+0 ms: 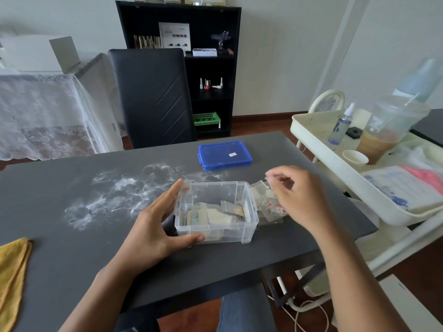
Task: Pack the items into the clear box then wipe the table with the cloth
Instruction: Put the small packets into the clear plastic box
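Note:
The clear box (249, 212) stands open on the dark table (72, 236) and holds several small packets (215, 215). My left hand (153, 226) grips its left wall and front corner. My right hand (299, 195) hovers just right of the box, fingers pinched on a small clear packet (268, 177). More clear packets (268, 207) lie in a pile against the box's right side, partly hidden by that hand. The blue lid (224, 154) lies flat beyond the box. A yellow cloth (12, 267) rests at the table's left front edge.
White powder (115, 195) is smeared over the table left of the box. A black chair (153, 97) stands behind the table. A cream cart (359, 178) with a spray bottle, cups and papers is close on the right. A black shelf stands at the back.

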